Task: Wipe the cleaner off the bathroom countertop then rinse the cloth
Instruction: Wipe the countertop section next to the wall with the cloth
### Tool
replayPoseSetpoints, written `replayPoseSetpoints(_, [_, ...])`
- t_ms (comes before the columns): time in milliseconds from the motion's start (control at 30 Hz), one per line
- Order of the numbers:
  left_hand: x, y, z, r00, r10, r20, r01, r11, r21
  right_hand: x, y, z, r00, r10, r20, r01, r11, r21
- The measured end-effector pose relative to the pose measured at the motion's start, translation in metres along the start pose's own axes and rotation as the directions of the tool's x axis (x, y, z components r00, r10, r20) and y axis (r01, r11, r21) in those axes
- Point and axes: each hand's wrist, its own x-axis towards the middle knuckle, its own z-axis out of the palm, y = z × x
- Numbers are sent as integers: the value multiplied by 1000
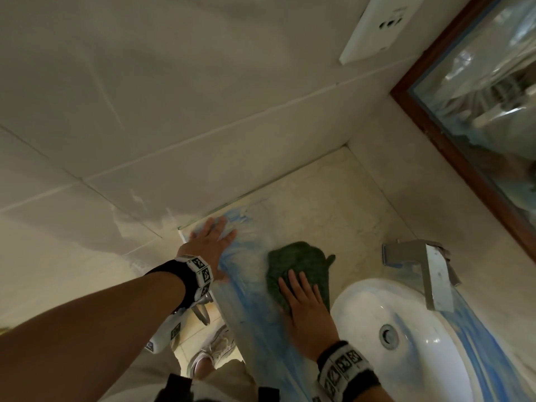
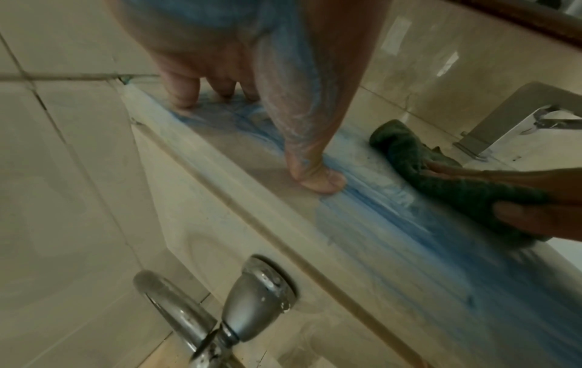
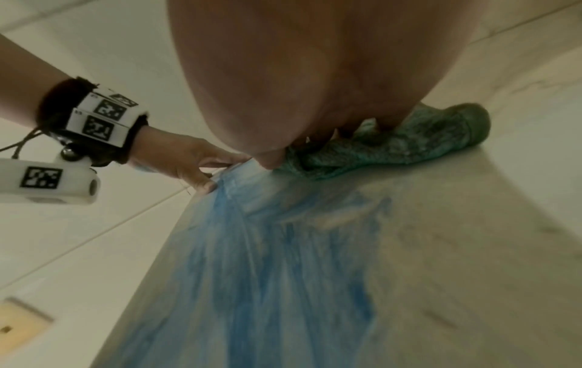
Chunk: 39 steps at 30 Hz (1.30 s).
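Observation:
A dark green cloth [image 1: 298, 262] lies on the beige countertop [image 1: 327, 204], left of the white sink [image 1: 406, 329]. My right hand [image 1: 304, 300] presses flat on the cloth's near part, fingers straight. Blue cleaner streaks [image 1: 246, 291] run along the counter's front edge and round the sink rim. My left hand [image 1: 210, 242] rests flat on the counter's left end, fingers spread, its palm smeared blue. The left wrist view shows the cloth [image 2: 440, 179] under the right hand's fingers [image 2: 535, 216]. The right wrist view shows the cloth [image 3: 409, 142] and the blue streaks [image 3: 283, 261].
A square metal faucet [image 1: 423, 265] stands behind the sink. A tiled wall [image 1: 145, 126] borders the counter on the left, with a white socket plate [image 1: 380, 24] high up. A wood-framed mirror [image 1: 478, 97] is at the right. A metal tap [image 2: 220, 316] juts out below the counter.

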Motion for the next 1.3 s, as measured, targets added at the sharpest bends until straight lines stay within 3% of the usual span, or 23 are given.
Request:
replayPoseSetpoints(133, [-1,0,-1,1000,6,8,-6,1000,-4,23,0,-7,999,25,-39,-25,1000,1])
replayPoseSetpoints(300, [2,0,1,1000,-7,1,7,1000,16,107,-9,-53,991,9,-133,-8,1000,4])
replayPoseSetpoints(433, [2,0,0,1000,-7,7,7,1000,21,132,-18,-69,992,27,-124,-23,999,31])
replayPoseSetpoints(567, [1,0,0,1000,-7,3,7,1000,30,84,-14,-38,989,18,-149,-15,1000,24])
replayPoseSetpoints(733, [-1,1,-3,1000,-4,18,3,1000,18,-7,-7,10,997,59,-46,-57,997,46])
replayPoseSetpoints(833, [-1,2,-4,1000,-1,24,0,1000,25,-29,-3,13,995,99,-13,-96,982,160])
replayPoseSetpoints(900, [-1,0,-4,1000,5,20,-5,1000,24,-28,-3,1,989,141,-39,-121,937,328])
replayPoseSetpoints(1000, [0,-1,-3,1000,7,6,-7,999,34,-15,-11,-37,953,296,-69,-169,707,687])
replayPoseSetpoints(1100, [-1,-1,-3,1000,12,-2,-12,999,47,5,-22,-77,897,440,-46,-107,316,943])
replayPoseSetpoints(1200, [-2,-1,-3,1000,13,-5,-12,999,51,17,-25,-100,894,444,64,25,-192,981])
replayPoseSetpoints(1233, [-3,-1,-4,1000,12,-5,-11,998,63,17,-24,-104,906,418,62,74,-302,950])
replayPoseSetpoints(1300, [-3,0,-4,1000,11,-2,-11,996,87,13,-18,-106,918,389,72,99,-403,910])
